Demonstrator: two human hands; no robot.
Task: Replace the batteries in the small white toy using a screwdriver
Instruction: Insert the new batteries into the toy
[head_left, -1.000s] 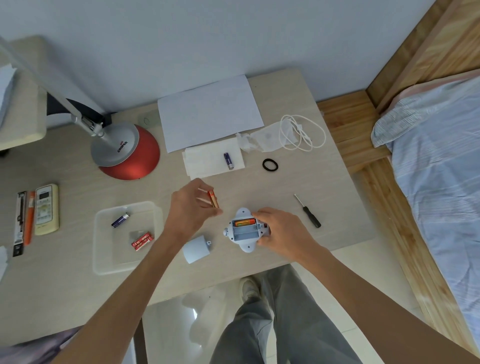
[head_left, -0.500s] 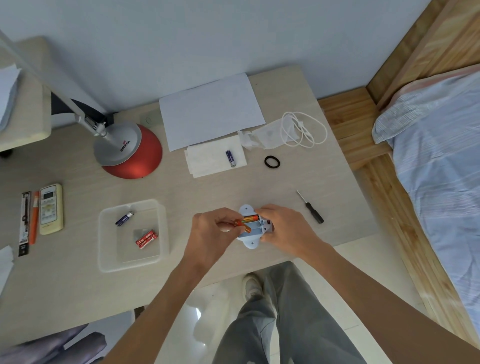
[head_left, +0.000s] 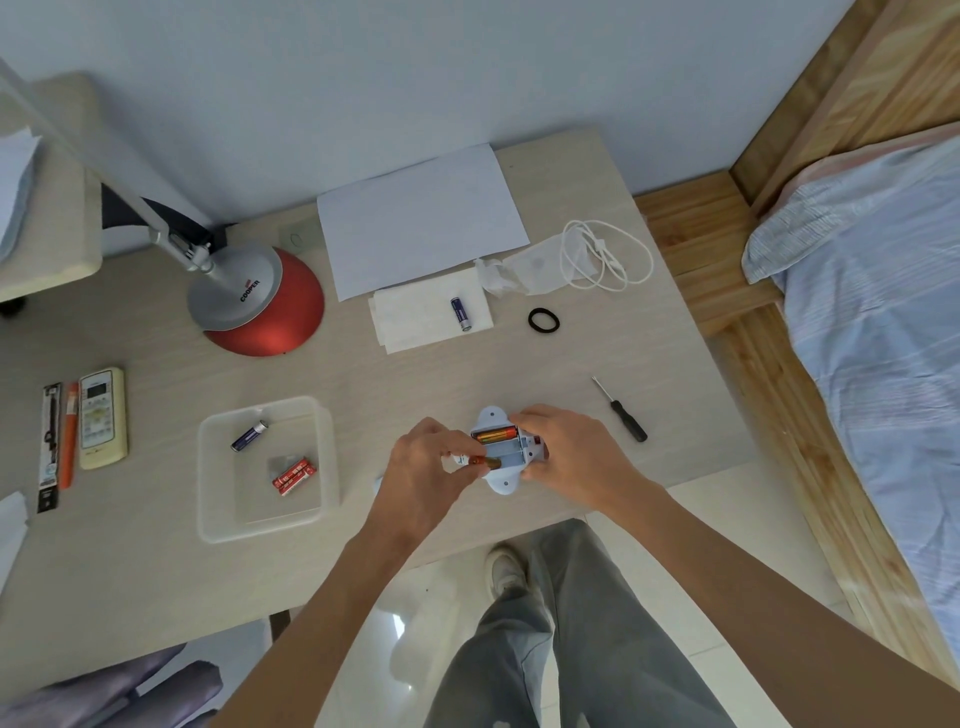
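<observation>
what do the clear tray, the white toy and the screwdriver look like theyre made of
The clear tray is probably translucent plastic, slightly frosted: the desk shows through its floor and walls. The white toy looks like smooth moulded plastic with a dull sheen, judging by its rounded tabs. The screwdriver has a thin silvery shaft, likely metal, and a black handle, plastic or rubber; the view cannot settle which.

Desk (head_left: 597, 364): red-and-silver lamp base (head_left: 260, 306) (COOPER label) back left, white paper sheet (head_left: 421, 218) centre back, napkin (head_left: 415, 322) touching its front edge. Right of those: coiled white cable (head_left: 605, 260) on clear plastic bag (head_left: 535, 267), black hair tie (head_left: 532, 320) near. Left edge: remote control (head_left: 102, 418), orange pen (head_left: 68, 436) beside it.
</observation>
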